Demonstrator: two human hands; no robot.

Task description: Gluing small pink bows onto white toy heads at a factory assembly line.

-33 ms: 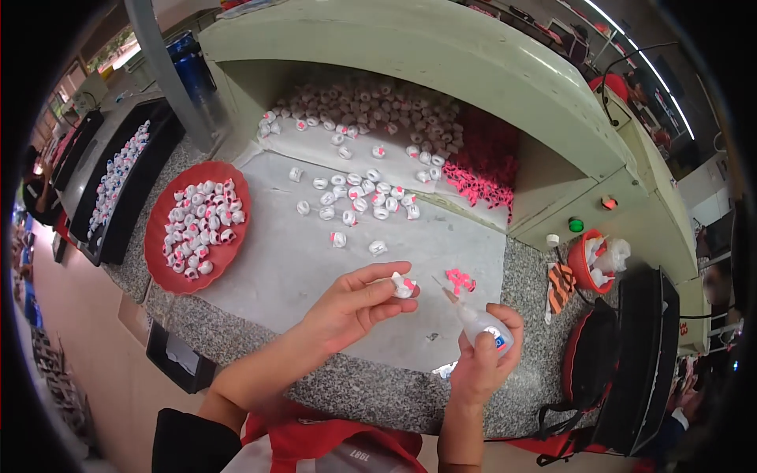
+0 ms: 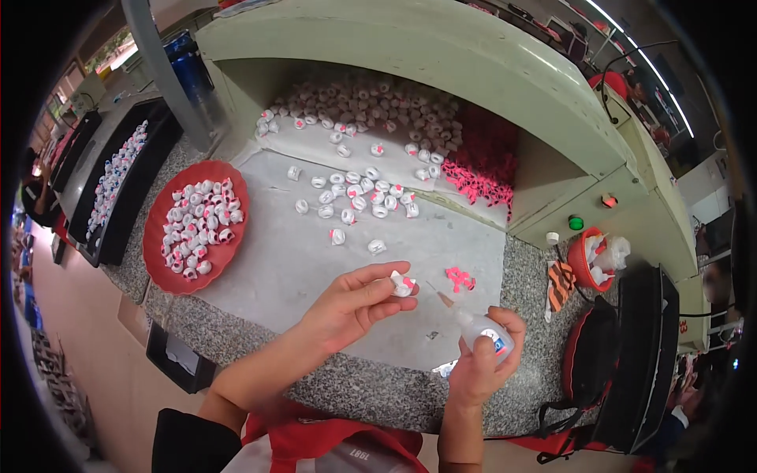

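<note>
Between its thumb and fingers, my left hand (image 2: 355,306) pinches a small white cat-head-shaped piece with a pink bow (image 2: 404,284). My right hand (image 2: 487,363) is wrapped round a clear squeeze bottle (image 2: 477,327), whose thin nozzle points up and left, a short gap away from the piece. Just beyond the nozzle, a little heap of pink bows (image 2: 460,278) lies on the white sheet (image 2: 300,260). Several more white pieces (image 2: 356,191) are scattered on the sheet farther off, some showing pink parts.
At the left stands a red scalloped dish (image 2: 160,260) filled with white pieces. The pale green cabinet (image 2: 410,43) holds piles of white pieces and pink bows (image 2: 477,173). A red cup (image 2: 579,268) with bottles and a striped cloth (image 2: 560,290) are on the right.
The bottle's nozzle has shifted slightly left and down, nearer the piece, and the bottle has tilted a little. My left hand has stayed nearly still.
</note>
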